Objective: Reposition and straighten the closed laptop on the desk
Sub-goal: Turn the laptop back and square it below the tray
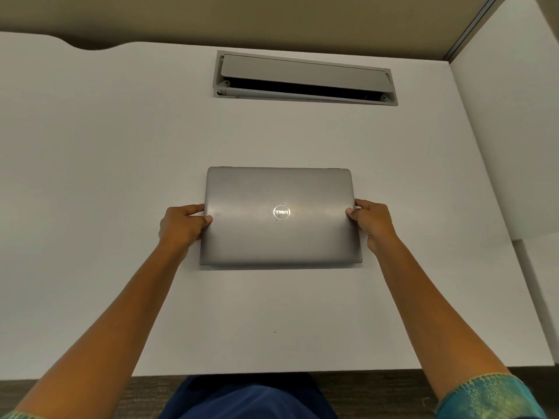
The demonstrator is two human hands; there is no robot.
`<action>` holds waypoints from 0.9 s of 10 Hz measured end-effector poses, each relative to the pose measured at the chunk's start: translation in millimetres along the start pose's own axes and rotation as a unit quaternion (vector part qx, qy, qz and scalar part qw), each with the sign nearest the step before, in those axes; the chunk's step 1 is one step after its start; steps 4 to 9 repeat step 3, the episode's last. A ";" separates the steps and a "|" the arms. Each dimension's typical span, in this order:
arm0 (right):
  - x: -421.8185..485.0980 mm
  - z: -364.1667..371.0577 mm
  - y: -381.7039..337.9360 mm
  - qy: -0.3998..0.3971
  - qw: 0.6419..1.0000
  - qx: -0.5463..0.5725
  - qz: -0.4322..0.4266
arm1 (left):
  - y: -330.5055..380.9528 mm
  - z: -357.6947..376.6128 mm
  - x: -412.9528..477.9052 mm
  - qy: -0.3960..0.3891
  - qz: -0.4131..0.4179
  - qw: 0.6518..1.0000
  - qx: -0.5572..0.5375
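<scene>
A closed grey laptop [279, 237] with a round logo on its lid lies in the middle of the white desk [106, 161]. Its edges run nearly parallel to the desk's front edge. My left hand [183, 226] grips the laptop's left side, thumb on the lid and fingers curled around the edge. My right hand [373, 222] holds the right side the same way. A thin shadow shows under the laptop's near edge.
A grey cable hatch [305, 78] with its flap partly open is set into the desk behind the laptop. A white partition [508, 131] closes the right side. The desk's front edge [272, 371] is just above my lap.
</scene>
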State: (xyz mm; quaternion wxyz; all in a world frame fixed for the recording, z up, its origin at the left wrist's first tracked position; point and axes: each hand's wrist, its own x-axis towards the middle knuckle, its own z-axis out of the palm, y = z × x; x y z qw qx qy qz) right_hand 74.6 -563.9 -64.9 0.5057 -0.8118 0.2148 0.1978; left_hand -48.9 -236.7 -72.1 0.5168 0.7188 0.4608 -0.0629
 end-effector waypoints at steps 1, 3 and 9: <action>-3.5 1.1 2.8 0.012 0.999 -0.030 -0.027 | 0.4 2.1 -5.8 0.002 0.035 0.998 0.053; -27.3 26.1 27.2 0.150 0.908 -0.285 -0.268 | -8.0 27.0 -36.6 0.130 0.313 0.893 0.296; -27.3 26.1 27.2 0.150 0.908 -0.285 -0.268 | -8.0 27.0 -36.6 0.130 0.313 0.893 0.296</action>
